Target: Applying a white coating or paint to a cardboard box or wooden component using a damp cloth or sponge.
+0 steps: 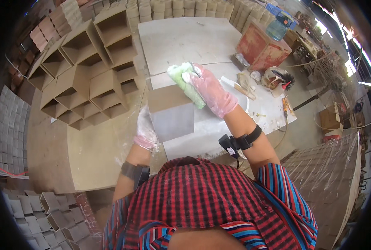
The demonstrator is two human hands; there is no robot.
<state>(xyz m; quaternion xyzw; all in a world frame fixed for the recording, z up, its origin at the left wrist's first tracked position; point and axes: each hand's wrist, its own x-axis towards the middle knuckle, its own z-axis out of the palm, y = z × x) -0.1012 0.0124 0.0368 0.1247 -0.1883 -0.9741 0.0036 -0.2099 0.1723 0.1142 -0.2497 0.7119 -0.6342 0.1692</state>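
A brown cardboard box [171, 111] with a grey front face stands on the white worktable [181, 46]. My left hand [145, 128], in a thin clear glove, rests against the box's left side and steadies it. My right hand [210, 89], in a pink glove, is closed around a light green cloth [184, 81] and presses it on the box's top right edge. Both wrists wear dark straps.
Several open brown boxes [85, 62] are stacked to the left. A red box [262, 48] with a blue water jug [277, 28] stands at the back right, tools and scraps [273, 79] beside it. Grey folded pieces [10, 129] lie at the far left, a wrapped stack [327, 175] at right.
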